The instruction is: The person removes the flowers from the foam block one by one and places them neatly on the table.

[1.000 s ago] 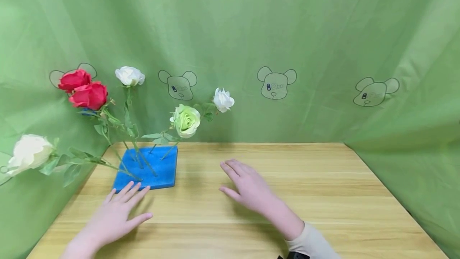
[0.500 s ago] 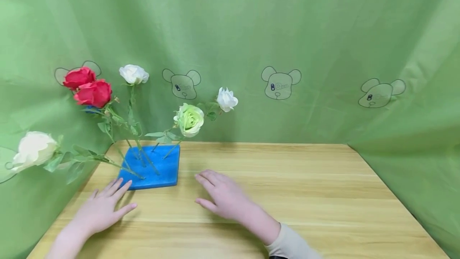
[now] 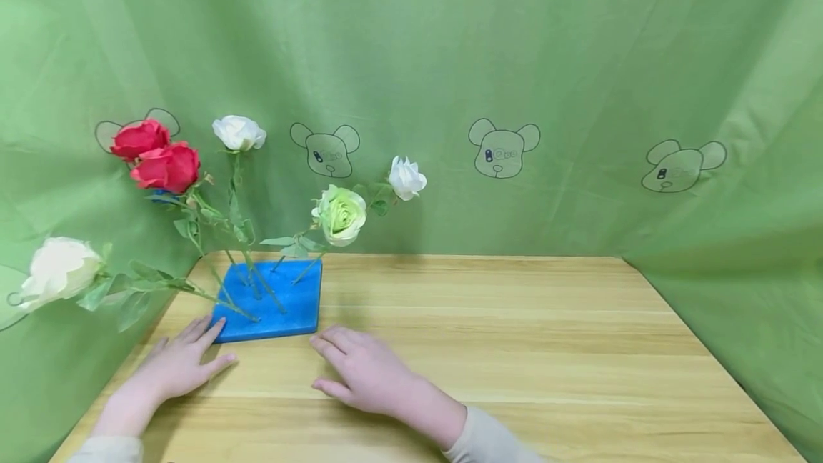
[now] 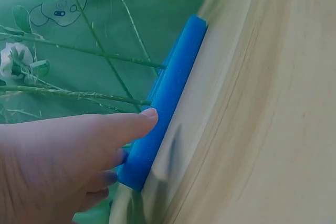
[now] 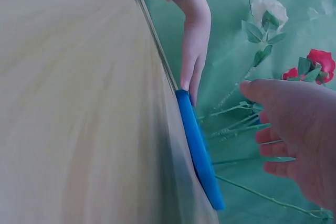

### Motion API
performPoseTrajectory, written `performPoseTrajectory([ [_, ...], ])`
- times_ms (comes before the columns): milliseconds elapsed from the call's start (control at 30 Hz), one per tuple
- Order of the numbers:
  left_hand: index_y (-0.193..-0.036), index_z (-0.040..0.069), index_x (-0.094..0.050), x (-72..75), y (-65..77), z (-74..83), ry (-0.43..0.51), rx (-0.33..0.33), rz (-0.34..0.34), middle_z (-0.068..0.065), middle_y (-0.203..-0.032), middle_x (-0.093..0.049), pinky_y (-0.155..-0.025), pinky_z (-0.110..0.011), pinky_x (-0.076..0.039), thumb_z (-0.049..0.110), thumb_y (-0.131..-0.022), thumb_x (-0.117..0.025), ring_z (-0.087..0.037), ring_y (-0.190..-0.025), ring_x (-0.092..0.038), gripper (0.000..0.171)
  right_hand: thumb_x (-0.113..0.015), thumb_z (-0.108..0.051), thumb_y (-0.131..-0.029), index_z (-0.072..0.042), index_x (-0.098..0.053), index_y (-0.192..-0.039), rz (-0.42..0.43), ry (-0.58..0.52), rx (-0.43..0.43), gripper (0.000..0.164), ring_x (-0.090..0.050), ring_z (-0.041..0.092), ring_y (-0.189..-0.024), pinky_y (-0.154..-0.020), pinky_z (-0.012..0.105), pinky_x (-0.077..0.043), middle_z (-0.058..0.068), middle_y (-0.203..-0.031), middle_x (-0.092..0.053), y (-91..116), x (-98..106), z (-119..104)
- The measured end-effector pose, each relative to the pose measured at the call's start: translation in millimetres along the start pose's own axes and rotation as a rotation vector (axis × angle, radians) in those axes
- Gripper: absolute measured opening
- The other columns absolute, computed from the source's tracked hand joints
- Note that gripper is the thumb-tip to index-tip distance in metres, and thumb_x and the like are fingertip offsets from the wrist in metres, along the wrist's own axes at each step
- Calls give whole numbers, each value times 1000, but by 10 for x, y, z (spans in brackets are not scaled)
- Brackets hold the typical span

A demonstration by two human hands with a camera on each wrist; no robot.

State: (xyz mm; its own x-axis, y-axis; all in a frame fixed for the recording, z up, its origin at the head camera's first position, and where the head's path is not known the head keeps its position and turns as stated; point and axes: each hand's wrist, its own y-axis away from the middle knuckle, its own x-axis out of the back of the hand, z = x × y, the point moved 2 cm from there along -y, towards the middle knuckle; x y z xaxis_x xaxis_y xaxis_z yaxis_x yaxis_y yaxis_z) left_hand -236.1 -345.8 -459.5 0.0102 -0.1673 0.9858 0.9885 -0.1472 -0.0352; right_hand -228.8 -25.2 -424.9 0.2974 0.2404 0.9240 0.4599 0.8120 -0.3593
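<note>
A flat blue foam board [image 3: 292,313] lies at the left of the table with artificial roses standing in it by their stems. Two red roses [image 3: 167,166] lean left at the back, near a tall white rose [image 3: 239,133]. Another white rose [image 3: 61,270] droops far out to the left; a green-white rose [image 3: 341,215] and a smaller white rose [image 3: 407,178] tilt right. My left hand [image 3: 180,366] has its fingertips at the board's front left corner, fingers extended. My right hand [image 3: 363,370], fingers loosely extended and holding nothing, is just off the front right corner.
The wooden table [image 3: 514,349] stretches to the right of the board. A green curtain [image 3: 546,56] with printed bear heads hangs behind and along both sides. Low at the left, the drooping white rose reaches beyond the table's edge.
My right hand has moved left and nearer, up to the board's front right corner. My left hand has shifted slightly left along the board's edge. The view has turned a little.
</note>
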Motion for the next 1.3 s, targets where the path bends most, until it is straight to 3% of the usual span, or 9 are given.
performPoseTrajectory([
  [400,-151,-2,-29,-13,-14,-46,57,-22,-5,-32,-156,-22,-105,-78,-22,60,-93,-50,-53,-141,-23,88,-49,-47,-100,-8,-48,-143,44,-61,16,58,-56,16,-127,-109,27,-45,6,-137,-59,-368,-152,-48],
  [800,-150,-3,-31,-14,4,-53,67,-32,4,-32,-155,-25,-104,-76,-26,56,-93,-54,-53,-140,-25,85,-47,-45,-101,-12,-50,-143,14,-145,-72,53,-56,16,-128,-110,26,-44,4,-138,-59,-753,-396,-60],
  [1000,-149,-3,-32,-47,-13,-35,83,-44,0,-31,-155,-25,-105,-75,-27,57,-92,-56,-53,-141,-25,86,-53,-38,-100,-10,-54,-139,49,-194,-89,48,-59,17,-125,-109,27,-46,4,-134,-62,-909,-553,-18],
  [1300,-150,-2,-32,-80,4,-52,83,-45,6,-30,-155,-25,-105,-75,-27,59,-89,-58,-52,-141,-25,89,-49,-39,-102,-9,-51,-142,35,-239,-107,50,-57,16,-128,-110,26,-44,6,-137,-60,-1123,-729,-52],
])
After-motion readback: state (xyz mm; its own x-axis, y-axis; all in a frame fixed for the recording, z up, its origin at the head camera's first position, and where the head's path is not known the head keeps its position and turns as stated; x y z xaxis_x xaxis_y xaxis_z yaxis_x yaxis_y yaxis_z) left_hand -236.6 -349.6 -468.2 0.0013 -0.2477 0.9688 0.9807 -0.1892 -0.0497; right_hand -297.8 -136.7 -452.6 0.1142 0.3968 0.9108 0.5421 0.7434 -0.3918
